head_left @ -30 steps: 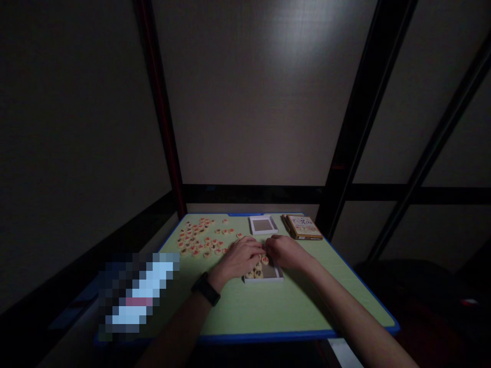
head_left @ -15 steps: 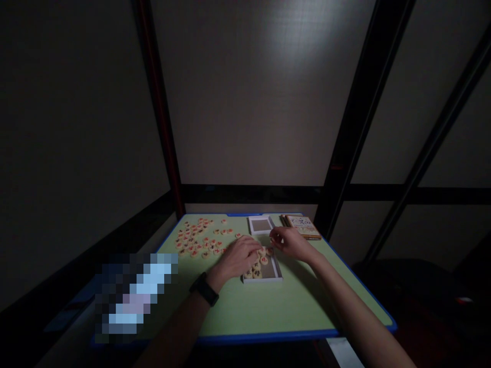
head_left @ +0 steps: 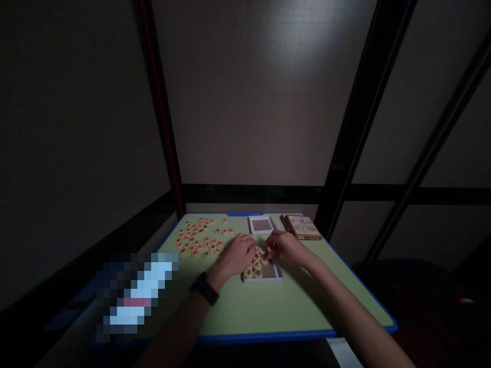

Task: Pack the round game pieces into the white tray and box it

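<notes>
A shallow white box [head_left: 271,279] lies on the table, with several round xiangqi pieces [head_left: 257,273] in its left and far parts. My left hand [head_left: 241,252], with a dark watch on its wrist, lies over the box's far left side. Its fingers are stretched and slightly bent, and the fingertips are partly hidden. At the far right of the box, my right hand [head_left: 283,248] pinches a piece, its fingertips down among the red-marked pieces. The pinched piece is mostly covered by the fingers.
Many loose pieces [head_left: 195,252] with red and black characters spread over the left of the green table [head_left: 245,312]. Beyond my hands lies another white tray-like box part [head_left: 251,225]. A printed box [head_left: 305,227] sits at the far right.
My right hand has come down and slightly left, bringing its fingertips to the pieces in the box. My left hand has drawn back slightly to the left, showing more pieces.
</notes>
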A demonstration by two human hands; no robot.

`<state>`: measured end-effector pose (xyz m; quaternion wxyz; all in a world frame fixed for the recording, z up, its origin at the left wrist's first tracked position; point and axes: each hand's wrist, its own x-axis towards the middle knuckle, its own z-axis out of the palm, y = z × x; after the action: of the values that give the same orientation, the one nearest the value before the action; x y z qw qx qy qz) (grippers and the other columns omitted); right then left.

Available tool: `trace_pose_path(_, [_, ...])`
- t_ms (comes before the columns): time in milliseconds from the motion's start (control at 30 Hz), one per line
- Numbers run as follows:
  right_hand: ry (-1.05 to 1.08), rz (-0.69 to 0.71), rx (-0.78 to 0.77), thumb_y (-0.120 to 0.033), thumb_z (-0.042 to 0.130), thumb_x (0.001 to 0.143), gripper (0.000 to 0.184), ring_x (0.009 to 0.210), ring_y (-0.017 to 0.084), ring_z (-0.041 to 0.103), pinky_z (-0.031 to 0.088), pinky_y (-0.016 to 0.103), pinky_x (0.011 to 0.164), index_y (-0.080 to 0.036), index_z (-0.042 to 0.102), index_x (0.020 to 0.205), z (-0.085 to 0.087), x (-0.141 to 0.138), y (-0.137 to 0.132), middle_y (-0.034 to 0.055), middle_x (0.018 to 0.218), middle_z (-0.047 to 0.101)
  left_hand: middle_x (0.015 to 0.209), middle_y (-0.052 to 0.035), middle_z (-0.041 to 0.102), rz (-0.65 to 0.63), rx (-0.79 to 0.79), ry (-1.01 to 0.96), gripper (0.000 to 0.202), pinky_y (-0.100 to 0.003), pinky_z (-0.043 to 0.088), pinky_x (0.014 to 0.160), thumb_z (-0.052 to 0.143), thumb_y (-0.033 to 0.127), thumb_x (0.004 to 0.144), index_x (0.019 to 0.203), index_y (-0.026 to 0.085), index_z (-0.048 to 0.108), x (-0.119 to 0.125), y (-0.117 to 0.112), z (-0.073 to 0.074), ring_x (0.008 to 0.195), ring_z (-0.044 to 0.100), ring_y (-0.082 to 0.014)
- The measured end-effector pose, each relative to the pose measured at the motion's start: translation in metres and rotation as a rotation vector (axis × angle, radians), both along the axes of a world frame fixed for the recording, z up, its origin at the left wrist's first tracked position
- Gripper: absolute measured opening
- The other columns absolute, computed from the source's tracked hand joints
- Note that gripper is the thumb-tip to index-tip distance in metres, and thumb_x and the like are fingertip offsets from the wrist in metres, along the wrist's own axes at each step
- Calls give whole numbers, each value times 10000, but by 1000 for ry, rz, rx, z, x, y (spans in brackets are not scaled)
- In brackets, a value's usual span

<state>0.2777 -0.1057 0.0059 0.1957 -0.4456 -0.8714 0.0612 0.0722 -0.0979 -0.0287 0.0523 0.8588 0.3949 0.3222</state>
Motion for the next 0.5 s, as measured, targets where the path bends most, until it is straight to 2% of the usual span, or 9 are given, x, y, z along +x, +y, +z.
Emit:
trace_pose_path(167, [-24,89,-83,-84,779,672,162,689,141,568,380,215,627,-178,760,803,-3,-8,-4,6,735,646,955,-66,736,27,8,19,304,-349,497,944,435,136,896,924,180,734,0,0,-1,969,628,-197])
trace_pose_path(367, [-79,62,-78,-88,784,672,125,721,146,559,388,213,646,-148,719,761,-5,-15,-9,43,819,617,942,-64,732,28,9,15,306,-343,496,941,434,136,899,923,186,735,0,0,0,959,630,-198])
trace_pose_path(500, [-132,50,-58,-60,688,689,122,686,139,534,380,216,637,-150,712,768,-3,-16,-11,40,801,589,943,-64,729,19,-2,2,300,-345,495,944,436,140,899,922,184,732,0,0,0,965,625,-198])
